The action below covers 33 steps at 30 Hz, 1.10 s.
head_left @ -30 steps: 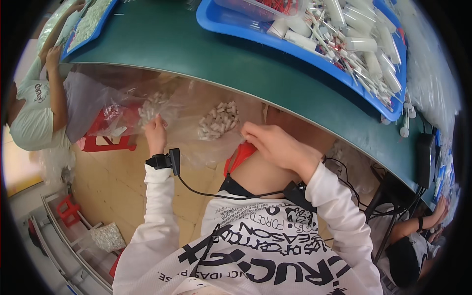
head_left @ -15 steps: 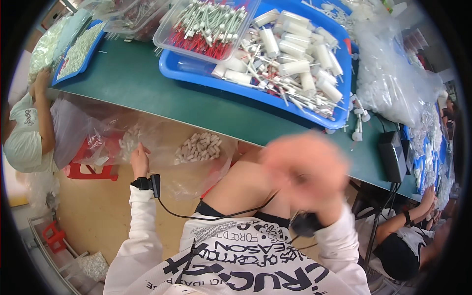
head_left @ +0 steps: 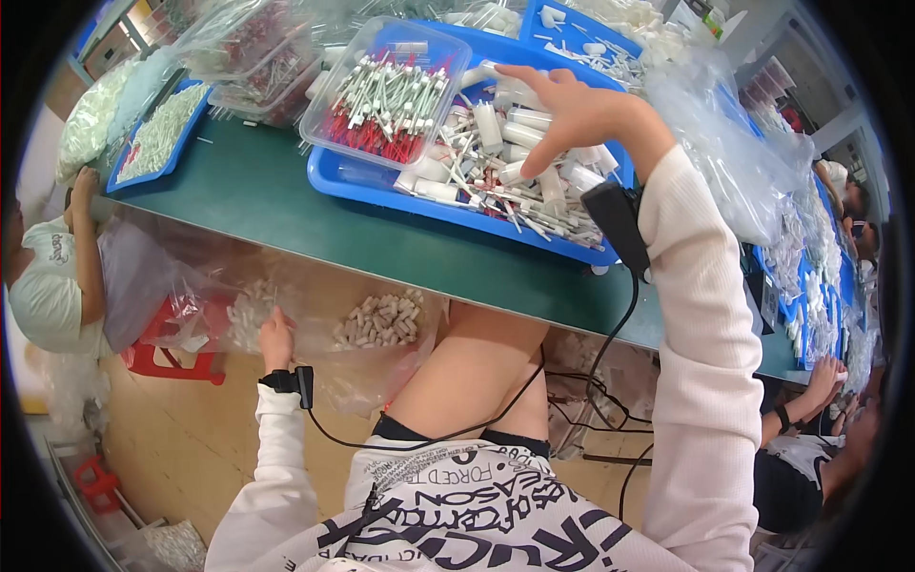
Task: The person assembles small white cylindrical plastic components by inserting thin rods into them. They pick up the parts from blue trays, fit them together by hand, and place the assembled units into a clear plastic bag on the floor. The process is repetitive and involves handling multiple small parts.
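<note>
My right hand (head_left: 586,112) is stretched over a large blue tray (head_left: 329,176), thumb and fingers spread, with nothing visible between them. Below it lie white plastic cylinders (head_left: 488,129) mixed with thin white stems and red wires. My left hand (head_left: 276,340) is down below the table edge, its fingers closed at the rim of a clear plastic bag (head_left: 329,367). Inside that bag sits a pile of small white cylindrical pieces (head_left: 379,319). A clear plastic box (head_left: 319,119) of red and white wired parts rests on the tray's left part.
The green table (head_left: 257,195) holds a small blue tray (head_left: 162,138) of thin white pieces at left. A big clear bag (head_left: 710,143) stands at right. A red stool (head_left: 176,357) is on the floor. Co-workers sit left and right. Black cables (head_left: 620,334) hang from my wrist.
My right hand has moved from above my lap up and forward over the blue tray, its fingers now spread. The left hand stays at the bag. The view has shifted slightly.
</note>
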Available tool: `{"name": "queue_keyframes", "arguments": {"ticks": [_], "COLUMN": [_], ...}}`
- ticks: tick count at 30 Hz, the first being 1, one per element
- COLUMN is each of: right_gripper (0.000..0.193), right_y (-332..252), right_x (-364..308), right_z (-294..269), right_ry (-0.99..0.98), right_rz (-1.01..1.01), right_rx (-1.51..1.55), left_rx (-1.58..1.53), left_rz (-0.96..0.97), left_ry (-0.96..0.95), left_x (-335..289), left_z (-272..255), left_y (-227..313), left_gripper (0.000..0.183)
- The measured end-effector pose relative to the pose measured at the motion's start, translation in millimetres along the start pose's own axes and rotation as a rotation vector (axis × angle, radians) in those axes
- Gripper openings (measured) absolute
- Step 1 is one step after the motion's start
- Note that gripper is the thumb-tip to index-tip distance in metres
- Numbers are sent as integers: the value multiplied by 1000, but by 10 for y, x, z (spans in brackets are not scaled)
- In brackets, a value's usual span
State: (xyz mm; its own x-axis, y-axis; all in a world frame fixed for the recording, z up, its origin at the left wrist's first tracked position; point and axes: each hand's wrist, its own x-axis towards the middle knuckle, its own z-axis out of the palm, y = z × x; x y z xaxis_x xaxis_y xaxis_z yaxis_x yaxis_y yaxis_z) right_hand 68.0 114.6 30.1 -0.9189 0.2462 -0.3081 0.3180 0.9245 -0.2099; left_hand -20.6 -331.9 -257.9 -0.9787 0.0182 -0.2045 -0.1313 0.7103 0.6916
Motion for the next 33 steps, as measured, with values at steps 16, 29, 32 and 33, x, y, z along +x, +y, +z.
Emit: {"name": "queue_keyframes", "arguments": {"ticks": [16,29,32,33], "right_gripper": [52,26,28,29], "right_y": [242,468,528,557], "right_x": [-40,-167,-283,-292], "right_z": [241,273,167,151], "right_ry": [482,870,953,975], "right_rz": [-94,-82,-13,27], "right_rx": [-522,-639,-541,-509], "left_rx": [-107,-55,-66,-84], "left_rz": [-11,-38,-33,-28], "left_ry": [-110,-118,-112,-119], "left_x": [122,101,126,106], "left_z": [32,20,33,37], "left_y": [-271,-179,-218,-184], "left_gripper": [55,56,56,56]}}
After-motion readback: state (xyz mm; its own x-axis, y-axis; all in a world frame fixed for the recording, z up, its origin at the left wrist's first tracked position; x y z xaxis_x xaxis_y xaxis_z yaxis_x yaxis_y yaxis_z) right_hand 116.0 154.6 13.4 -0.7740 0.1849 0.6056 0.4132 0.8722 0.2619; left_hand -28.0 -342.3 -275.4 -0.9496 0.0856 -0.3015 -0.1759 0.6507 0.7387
